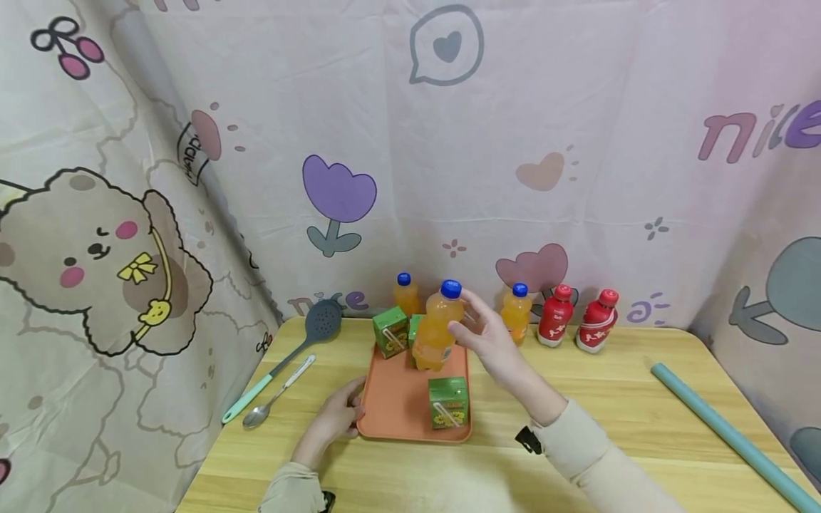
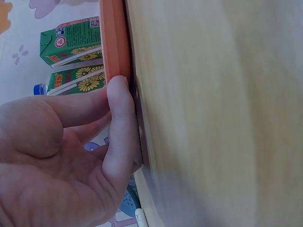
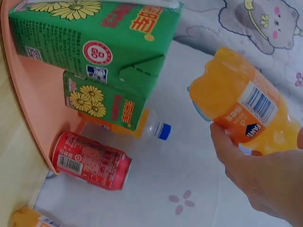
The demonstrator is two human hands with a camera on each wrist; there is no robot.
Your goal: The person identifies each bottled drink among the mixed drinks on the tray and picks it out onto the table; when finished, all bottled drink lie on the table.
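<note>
My right hand holds a blue-capped bottle of orange soda above the orange tray. In the right wrist view, FANTA lettering shows on the soda bottle. My left hand pinches the tray's rim between thumb and finger, at its left side near the front. One green drink carton stands at the tray's front right, another carton at its back left. A further one is partly hidden behind the held bottle. The right wrist view also shows a red can by the tray's edge.
Behind the cartons stands another orange soda bottle. To the right are one more orange bottle and two red bottles. A slotted turner and a spoon lie left; a blue-green rod lies right.
</note>
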